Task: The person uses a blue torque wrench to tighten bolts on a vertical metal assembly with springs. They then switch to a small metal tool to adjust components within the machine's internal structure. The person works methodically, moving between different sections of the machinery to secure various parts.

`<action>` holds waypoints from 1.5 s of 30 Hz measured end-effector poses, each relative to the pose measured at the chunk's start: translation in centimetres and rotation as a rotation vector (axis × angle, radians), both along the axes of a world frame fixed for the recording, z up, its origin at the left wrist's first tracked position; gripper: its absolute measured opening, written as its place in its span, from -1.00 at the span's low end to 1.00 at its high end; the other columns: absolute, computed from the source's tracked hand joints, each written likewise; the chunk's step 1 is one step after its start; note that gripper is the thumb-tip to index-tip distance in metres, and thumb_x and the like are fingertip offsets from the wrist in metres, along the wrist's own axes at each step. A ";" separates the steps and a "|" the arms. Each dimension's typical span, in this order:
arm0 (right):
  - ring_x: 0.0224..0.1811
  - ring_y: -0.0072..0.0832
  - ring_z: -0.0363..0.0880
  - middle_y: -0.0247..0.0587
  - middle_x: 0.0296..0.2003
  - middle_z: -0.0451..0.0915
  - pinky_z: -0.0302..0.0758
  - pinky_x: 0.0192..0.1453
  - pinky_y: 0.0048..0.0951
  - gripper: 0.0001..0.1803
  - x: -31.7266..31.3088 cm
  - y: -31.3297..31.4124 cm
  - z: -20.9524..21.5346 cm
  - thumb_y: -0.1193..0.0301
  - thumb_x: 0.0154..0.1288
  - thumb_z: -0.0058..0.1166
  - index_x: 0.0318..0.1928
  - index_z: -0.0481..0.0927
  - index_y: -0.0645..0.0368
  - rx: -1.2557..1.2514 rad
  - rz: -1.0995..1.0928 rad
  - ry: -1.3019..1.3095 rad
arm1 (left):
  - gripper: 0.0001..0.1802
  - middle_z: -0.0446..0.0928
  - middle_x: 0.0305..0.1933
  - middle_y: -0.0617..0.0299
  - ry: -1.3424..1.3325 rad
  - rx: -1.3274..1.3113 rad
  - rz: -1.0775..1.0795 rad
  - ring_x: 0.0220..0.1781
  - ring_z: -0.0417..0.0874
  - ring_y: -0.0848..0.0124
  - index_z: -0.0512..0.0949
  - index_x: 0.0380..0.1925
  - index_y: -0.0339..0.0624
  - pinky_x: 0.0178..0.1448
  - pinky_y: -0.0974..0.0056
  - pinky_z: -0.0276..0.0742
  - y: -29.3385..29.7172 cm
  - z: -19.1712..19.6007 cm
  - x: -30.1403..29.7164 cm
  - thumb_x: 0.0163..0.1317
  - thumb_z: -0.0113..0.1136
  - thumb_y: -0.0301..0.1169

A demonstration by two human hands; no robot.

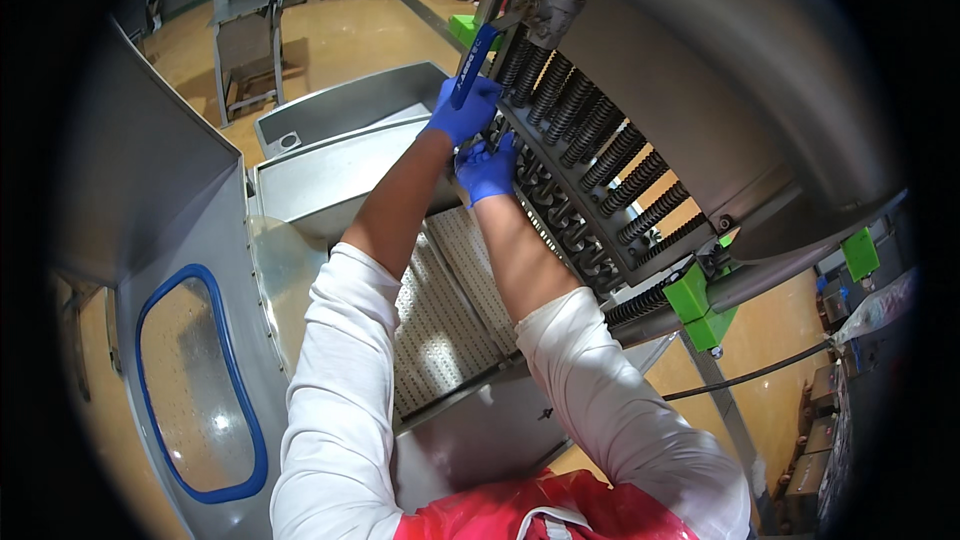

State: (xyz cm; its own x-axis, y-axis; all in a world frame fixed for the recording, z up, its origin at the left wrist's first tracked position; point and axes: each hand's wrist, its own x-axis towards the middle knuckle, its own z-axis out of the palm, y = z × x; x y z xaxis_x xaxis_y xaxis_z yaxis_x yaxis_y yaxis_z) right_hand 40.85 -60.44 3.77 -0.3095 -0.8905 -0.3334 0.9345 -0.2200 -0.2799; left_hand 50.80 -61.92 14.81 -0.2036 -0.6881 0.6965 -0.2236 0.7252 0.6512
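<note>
My left hand (465, 112), in a blue glove, is closed at the far end of a rack of dark coil springs (570, 120). A blue lever handle (474, 64) on a metal valve crosses in front of this hand; whether the hand touches it I cannot tell. Just below, my right hand (487, 170), also gloved in blue, has its fingers curled at the end of a row of dark, curved metal pieces (565, 225) under the springs. What either hand grips is hidden by the gloves and the machine frame.
Below my arms lies a perforated metal bed (435, 330). A pale metal tray (330, 170) stands at the left, beside a panel with a blue-rimmed window (205, 380). Green blocks (697, 305) sit on a bar at the right. A black cable (750, 377) runs rightward.
</note>
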 end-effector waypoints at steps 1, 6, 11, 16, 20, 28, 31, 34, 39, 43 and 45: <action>-0.37 -0.58 0.44 -0.48 -0.38 0.51 0.43 -0.30 -0.47 -0.53 -0.2 0.2 -0.4 -0.22 0.41 0.00 -0.14 0.58 -0.12 -0.019 0.014 0.007 | -0.77 0.72 -0.29 -0.03 0.076 -0.009 -0.005 -0.15 0.76 0.07 0.76 -0.22 -0.19 0.05 0.12 0.63 0.2 -0.7 0.3 0.23 0.28 -0.31; -0.41 -0.64 0.42 -0.55 -0.36 0.53 0.39 -0.35 -0.48 -0.57 4.0 2.2 1.7 -0.23 0.43 -0.07 -0.10 0.59 -0.24 -0.095 -0.031 0.375 | -0.82 0.72 -0.28 -0.04 -0.460 0.119 0.172 -0.09 0.75 0.02 0.74 -0.37 -0.14 -0.01 0.04 0.66 4.1 -2.5 6.7 0.05 0.21 -0.38; -0.55 -0.58 0.41 -0.51 -0.52 0.44 0.42 -0.36 -0.37 -0.50 -0.8 1.0 3.2 -0.32 0.34 -0.08 -0.23 0.54 -0.21 -0.014 0.265 -0.021 | -0.75 0.70 -0.28 -0.07 -1.046 -0.470 -0.470 -0.20 0.72 -0.01 0.70 -0.30 -0.21 -0.07 0.01 0.66 14.1 -5.7 9.3 0.01 0.25 -0.35; -0.53 -0.55 0.46 -0.46 -0.40 0.56 0.44 -0.33 -0.35 -0.42 -5.5 -0.5 0.4 -0.34 0.32 -0.15 -0.13 0.58 -0.16 -0.087 0.330 0.014 | -0.72 0.66 -0.18 0.02 -0.423 -0.149 -1.064 -0.10 0.69 0.03 0.65 -0.19 -0.12 -0.05 0.02 0.62 30.4 -13.8 5.5 0.08 0.27 -0.30; -0.44 -0.57 0.50 -0.49 -0.43 0.53 0.50 -0.37 -0.41 -0.53 -0.1 0.8 1.2 -0.25 0.32 -0.05 -0.14 0.60 -0.21 -0.035 0.312 -0.098 | -0.84 0.59 -0.22 0.08 -0.413 -0.395 -1.009 -0.11 0.68 0.13 0.61 -0.28 -0.15 -0.08 0.02 0.62 36.4 -16.2 3.8 0.10 0.22 -0.43; -0.65 -0.65 0.34 -0.57 -0.73 0.29 0.32 -0.46 -0.53 -0.49 -0.8 1.1 0.2 -0.24 0.46 -0.10 -0.29 0.52 -0.08 -0.124 0.139 -0.065 | -0.90 0.58 -0.37 0.07 -0.510 -0.202 -1.133 -0.26 0.66 0.14 0.60 -0.36 -0.18 -0.17 0.12 0.60 36.5 -17.8 2.6 0.10 0.18 -0.46; -0.69 -0.75 0.20 -0.67 -0.66 0.25 0.26 -0.46 -0.60 -0.47 0.3 1.4 1.0 -0.32 0.31 0.09 -0.31 0.43 -0.15 -0.080 0.079 -0.107 | -0.90 0.58 -0.41 0.05 -0.455 -0.237 -1.020 -0.25 0.67 0.11 0.61 -0.39 -0.16 -0.15 0.12 0.60 36.6 -18.7 2.2 0.07 0.18 -0.46; -0.51 -0.65 0.40 -0.59 -0.54 0.41 0.37 -0.38 -0.52 -0.48 0.5 2.7 0.9 -0.25 0.35 0.07 -0.26 0.52 -0.05 -0.067 0.120 -0.005 | -0.91 0.58 -0.42 0.03 -0.326 -0.322 -0.994 -0.25 0.66 0.08 0.62 -0.43 -0.14 -0.15 0.11 0.60 36.4 -19.7 2.2 0.05 0.18 -0.45; -0.30 -0.67 0.46 -0.60 -0.42 0.42 0.44 -0.16 -0.46 -0.65 2.6 4.6 0.3 -0.04 0.33 0.21 -0.27 0.51 -0.07 -0.107 0.122 0.082 | -0.81 0.64 -0.18 0.04 -0.755 -0.278 -1.116 -0.11 0.69 0.08 0.65 -0.18 -0.07 -0.02 0.09 0.62 35.7 -17.3 3.2 0.25 0.11 -0.38; -0.35 -0.68 0.46 -0.61 -0.43 0.43 0.45 -0.16 -0.45 -0.84 1.6 3.9 0.2 0.20 0.34 0.15 -0.31 0.50 -0.08 -0.200 0.085 0.067 | -0.81 0.67 -0.21 0.04 -0.840 -0.364 -1.053 -0.14 0.71 0.08 0.67 -0.21 -0.08 -0.07 0.09 0.65 35.8 -15.7 3.4 0.25 0.12 -0.36; -0.37 -0.69 0.46 -0.61 -0.44 0.43 0.45 -0.17 -0.46 -0.90 2.0 3.7 0.7 0.29 0.33 0.12 -0.34 0.50 -0.08 -0.182 0.076 0.058 | -0.84 0.66 -0.30 0.05 -0.908 -0.364 -1.010 -0.21 0.71 0.08 0.66 -0.29 -0.10 -0.14 0.09 0.65 35.7 -14.7 3.9 0.21 0.13 -0.37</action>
State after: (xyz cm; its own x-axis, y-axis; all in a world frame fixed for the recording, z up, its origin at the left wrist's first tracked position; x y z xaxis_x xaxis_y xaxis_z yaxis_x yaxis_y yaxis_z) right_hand 42.85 -56.71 4.42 -0.2528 -0.9561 -0.1482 0.9338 -0.2011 -0.2958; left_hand 54.71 -26.26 0.06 -0.9639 0.2113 0.1620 0.2527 0.9178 0.3063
